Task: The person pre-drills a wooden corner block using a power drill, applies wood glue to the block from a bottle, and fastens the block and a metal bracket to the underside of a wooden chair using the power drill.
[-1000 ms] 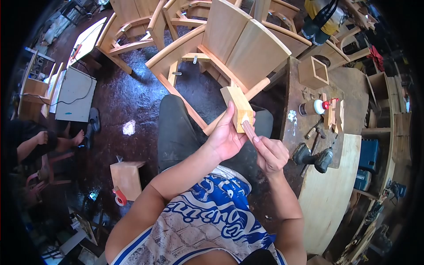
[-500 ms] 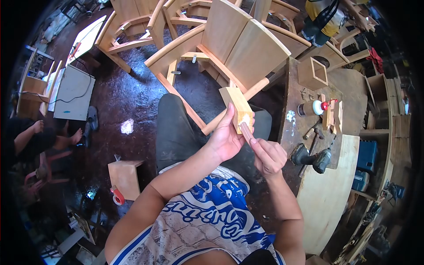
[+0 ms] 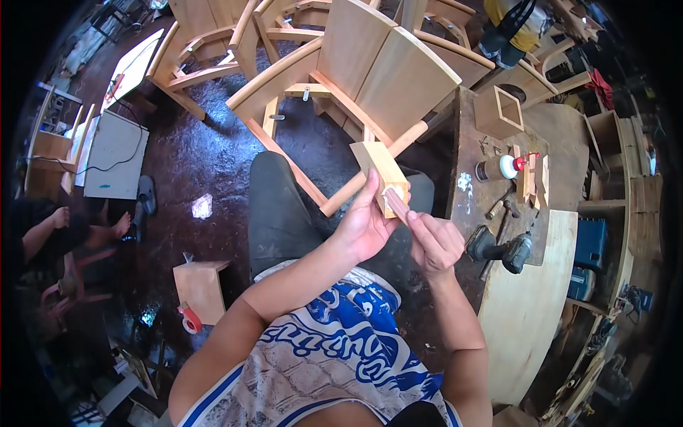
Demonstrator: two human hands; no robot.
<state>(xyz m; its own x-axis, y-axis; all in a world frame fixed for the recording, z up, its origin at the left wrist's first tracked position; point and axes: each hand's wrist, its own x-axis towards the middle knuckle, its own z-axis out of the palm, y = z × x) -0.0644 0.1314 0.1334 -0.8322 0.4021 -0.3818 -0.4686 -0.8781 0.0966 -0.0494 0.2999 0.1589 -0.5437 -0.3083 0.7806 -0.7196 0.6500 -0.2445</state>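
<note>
My left hand (image 3: 361,226) is closed around a pale wooden block (image 3: 379,165), its end face turned toward me. White glue-like paste (image 3: 400,191) is smeared on that end. Between the thumb and fingers of my right hand (image 3: 437,245) is a thin, flat wooden stick (image 3: 395,204), whose tip touches the pasted face. Just beyond the block is a curved wooden chair frame (image 3: 341,196) with a slatted panel, in front of my knees.
On the workbench (image 3: 466,153) at right are a cordless drill (image 3: 509,252), a hammer (image 3: 506,220), a red-capped bottle (image 3: 498,168) and an open wooden box (image 3: 498,114). Another person's foot (image 3: 122,224) shows at left; someone (image 3: 514,32) is at upper right. More chairs (image 3: 206,71) stand behind.
The stick's tip has shifted slightly across the block's end, and the white paste looks more spread out. My right hand has moved a little; the left keeps its hold.
</note>
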